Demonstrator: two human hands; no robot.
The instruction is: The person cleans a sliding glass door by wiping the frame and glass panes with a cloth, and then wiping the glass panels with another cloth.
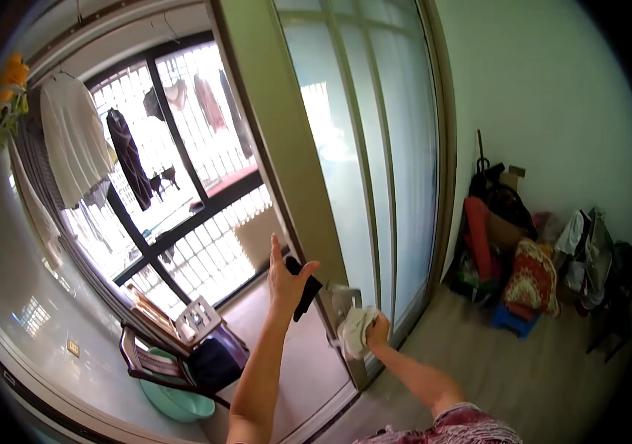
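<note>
"Pale cloth (359,332): where is it?"

"Bunched in the right hand (379,330), which grips it at the edge of the door (330,185), just below a shiny fitting (345,297)."

"And the left hand (287,286)?"

"Released, fingers spread, near a black item (304,296); whether they touch, I can't tell."

"How should the cloth be worked?"

"I'd fold it into a flat pad and press evenly; loose folds could snag on hard corners."

"What lies farther out?"

"Smooth, cloudy glass (416,185) behind slim bars; opposite, a slatted, dark wooden chair (154,361) above a rounded green tub (175,405)."
</note>
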